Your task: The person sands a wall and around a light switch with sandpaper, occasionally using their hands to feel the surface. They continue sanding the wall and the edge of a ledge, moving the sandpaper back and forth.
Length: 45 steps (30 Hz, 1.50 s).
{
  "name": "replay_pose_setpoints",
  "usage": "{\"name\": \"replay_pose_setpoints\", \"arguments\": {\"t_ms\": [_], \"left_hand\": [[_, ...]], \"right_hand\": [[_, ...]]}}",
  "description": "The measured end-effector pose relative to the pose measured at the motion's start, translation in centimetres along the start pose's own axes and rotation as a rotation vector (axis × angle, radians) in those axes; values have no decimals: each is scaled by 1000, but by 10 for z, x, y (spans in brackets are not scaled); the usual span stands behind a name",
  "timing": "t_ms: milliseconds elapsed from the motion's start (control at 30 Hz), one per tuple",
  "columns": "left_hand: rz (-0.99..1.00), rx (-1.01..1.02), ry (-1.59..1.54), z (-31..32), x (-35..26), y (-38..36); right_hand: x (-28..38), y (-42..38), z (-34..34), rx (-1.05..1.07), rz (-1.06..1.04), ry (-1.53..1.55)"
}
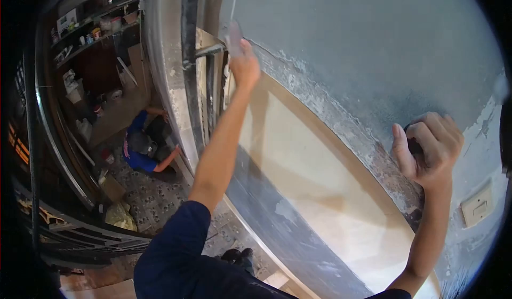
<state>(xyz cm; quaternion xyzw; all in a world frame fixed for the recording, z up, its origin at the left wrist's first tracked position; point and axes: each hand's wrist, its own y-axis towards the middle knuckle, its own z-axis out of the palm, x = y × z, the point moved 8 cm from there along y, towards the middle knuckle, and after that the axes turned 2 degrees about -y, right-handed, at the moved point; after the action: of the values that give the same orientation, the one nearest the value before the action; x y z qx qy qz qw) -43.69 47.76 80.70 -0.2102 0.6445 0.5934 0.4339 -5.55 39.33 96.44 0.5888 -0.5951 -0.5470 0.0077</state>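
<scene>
My left hand is raised at the upper centre, closed on a flat, thin tool that is blurred and lies against the edge of the grey wall. On the right, my right hand is held before the wall with its fingers curled round a dark object that is mostly hidden by the fingers. Beneath both hands runs a rough, chipped strip of plaster, bordering a pale cream panel.
Lower left, a co-worker in a blue shirt crouches on the patterned floor. A light switch is on the wall at the right. Shelves with containers, a yellowish bag and a metal frame stand on the left.
</scene>
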Motion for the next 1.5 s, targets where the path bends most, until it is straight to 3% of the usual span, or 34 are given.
{"name": "replay_pose_setpoints", "arguments": {"t_ms": [67,100,167,200,333,400,433,500,533,600,700,733,867,900,933,1000,1133,1200,1300,1400,1433,1500], "left_hand": [[308,-142,14,5,-22,-32],[324,-151,19,-1,-29,-42],[205,23,-205,-3,-44,-49],[-18,96,-268,-4,-40,-44],[29,-63,-8,-9,22,49],[-421,157,9,3,80,76],[-422,150,14,-2,67,63],[-374,90,44,-12,18,19],[-363,77,43,-10,21,11],[-124,-36,10,-5,20,5],[-126,-20,-68,-5,28,42],[-222,39,-56,-12,19,44],[-207,60,31,15,24,-13],[139,46,-192,2,-37,-52],[312,121,-165,10,-50,-82],[469,231,-140,10,-88,-141],[488,209,-203,14,-89,-145],[587,200,-245,10,-86,-128],[439,105,-361,1,-79,-95],[336,-47,-318,8,-85,-113],[326,-50,-304,7,-86,-131],[545,155,-334,15,-110,-176]], "right_hand": [[0,0,-2,-16,3,-1],[0,-1,-1,-5,2,-2],[1,-4,-4,-21,16,22],[0,-4,-5,-11,17,49],[1,-2,1,33,23,25],[2,-1,3,21,34,25],[4,0,3,16,31,32],[6,0,4,24,29,28],[7,0,4,8,23,26],[6,-1,5,20,23,29],[6,1,8,46,30,19],[6,1,9,62,31,32],[10,0,12,74,7,53],[10,0,13,73,11,28],[10,1,14,74,10,41],[13,1,15,91,2,51],[12,-2,17,125,5,69],[14,-7,20,165,-9,87],[20,-14,26,210,-57,133],[27,-22,32,240,-65,151],[28,-23,33,250,-69,135],[28,-23,37,263,-77,126]]}}
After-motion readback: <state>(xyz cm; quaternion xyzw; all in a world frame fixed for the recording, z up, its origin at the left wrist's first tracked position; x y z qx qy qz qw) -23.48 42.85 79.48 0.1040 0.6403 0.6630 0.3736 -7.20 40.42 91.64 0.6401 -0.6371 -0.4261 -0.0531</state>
